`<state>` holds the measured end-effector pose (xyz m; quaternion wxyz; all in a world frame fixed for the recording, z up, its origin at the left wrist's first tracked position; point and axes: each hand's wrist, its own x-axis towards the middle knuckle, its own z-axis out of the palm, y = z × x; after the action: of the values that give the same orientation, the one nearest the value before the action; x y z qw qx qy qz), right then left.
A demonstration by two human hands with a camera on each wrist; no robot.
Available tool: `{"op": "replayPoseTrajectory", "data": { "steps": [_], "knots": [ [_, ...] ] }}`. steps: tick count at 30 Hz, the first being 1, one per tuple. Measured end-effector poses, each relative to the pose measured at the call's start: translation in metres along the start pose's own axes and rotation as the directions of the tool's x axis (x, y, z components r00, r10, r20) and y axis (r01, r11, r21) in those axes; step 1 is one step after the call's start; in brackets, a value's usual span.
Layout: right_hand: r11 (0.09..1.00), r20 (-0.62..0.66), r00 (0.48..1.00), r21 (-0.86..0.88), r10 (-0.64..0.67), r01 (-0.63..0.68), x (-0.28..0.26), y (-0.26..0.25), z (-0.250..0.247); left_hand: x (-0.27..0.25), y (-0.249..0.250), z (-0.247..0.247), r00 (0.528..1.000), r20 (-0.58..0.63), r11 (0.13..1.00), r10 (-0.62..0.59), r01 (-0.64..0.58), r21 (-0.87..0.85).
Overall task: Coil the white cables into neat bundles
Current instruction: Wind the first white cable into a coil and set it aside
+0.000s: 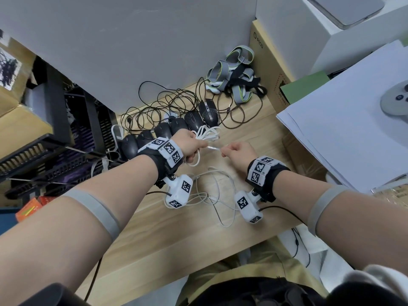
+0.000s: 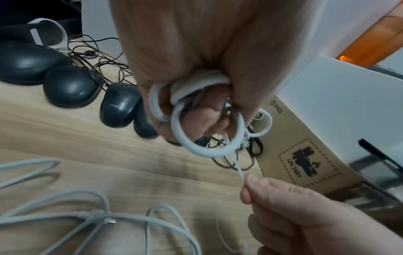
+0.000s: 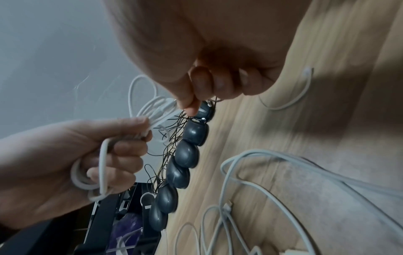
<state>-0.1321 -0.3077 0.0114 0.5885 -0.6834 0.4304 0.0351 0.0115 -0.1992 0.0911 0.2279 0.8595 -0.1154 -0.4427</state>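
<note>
Matt wood-grain tabletop (image 1: pixel 254 120), smooth white cables (image 1: pixel 217 186) (rubbery-looking), glossy plastic mice (image 1: pixel 194 120)

Layout around the row of mice (image 1: pixel 167 131)

The mice are lying in a row across the table (image 1: pixel 154 235); in front of them the left hand (image 1: pixel 188 144) and right hand (image 1: pixel 237 151) are hovering, loose cables (image 1: pixel 212 191) nearer still, straps (image 1: pixel 236 74) behind-right, paper stack (image 1: pixel 344 133) right, crate (image 1: pixel 55 138) left.

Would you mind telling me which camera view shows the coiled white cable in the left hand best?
The left wrist view: the coiled white cable fills the centre, its loops clear in the left hand. The head view shows it small, partly behind the fist. The right wrist view shows loops from the side, somewhat blurred.
</note>
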Motion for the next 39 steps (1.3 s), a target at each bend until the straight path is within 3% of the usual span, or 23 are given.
{"op": "replayPoseTrajectory", "data": {
  "steps": [3, 6, 8, 14, 18, 22, 26, 29, 36, 39],
  "knots": [
    [1.000, 0.029, 0.999, -0.015, 0.026, -0.026, 0.002, -0.002, -0.003, 0.001, 0.002, 0.005, 0.993, -0.113, 0.997, 0.035, -0.028, 0.066],
    [0.999, 0.037, 0.998, -0.035, 0.043, -0.042, 0.004, -0.008, -0.004, 0.001, 0.010, 0.014, 0.954, -0.263, 0.963, 0.142, -0.071, 0.261],
    [0.998, 0.047, 0.998, -0.045, 0.038, -0.036, 0.005, -0.011, -0.005, 0.000, 0.012, 0.016, 0.943, -0.276, 0.923, 0.183, -0.068, 0.380],
    [0.978, 0.153, 0.988, -0.205, -0.003, 0.035, -0.006, -0.004, -0.003, -0.009, 0.002, 0.003, 0.993, 0.014, 0.953, 0.114, -0.113, 0.281],
    [0.908, 0.273, 0.962, -0.398, -0.020, 0.131, -0.014, -0.016, 0.008, -0.012, 0.000, 0.013, 0.989, 0.036, 0.965, 0.146, -0.150, 0.216],
    [0.980, 0.346, 0.931, -0.111, -0.119, 0.166, -0.023, -0.028, 0.017, -0.005, -0.001, 0.019, 0.991, 0.051, 0.973, 0.126, -0.134, 0.189],
    [0.986, 0.315, 0.942, -0.071, -0.119, 0.149, -0.028, -0.022, 0.014, -0.002, -0.002, 0.012, 0.986, 0.144, 0.962, 0.085, -0.119, 0.246],
    [0.996, 0.294, 0.952, 0.000, -0.082, 0.086, -0.032, -0.015, 0.010, -0.004, -0.003, 0.014, 0.987, 0.142, 0.939, 0.081, -0.123, 0.322],
    [0.999, 0.242, 0.970, 0.003, 0.031, -0.033, -0.033, -0.005, -0.005, 0.002, 0.003, 0.040, 0.993, 0.070, 0.962, 0.094, -0.109, 0.251],
    [0.997, 0.171, 0.983, -0.029, 0.074, -0.070, -0.039, 0.008, -0.011, 0.002, -0.005, 0.057, 0.986, 0.132, 0.975, 0.098, -0.122, 0.188]
  ]
}}
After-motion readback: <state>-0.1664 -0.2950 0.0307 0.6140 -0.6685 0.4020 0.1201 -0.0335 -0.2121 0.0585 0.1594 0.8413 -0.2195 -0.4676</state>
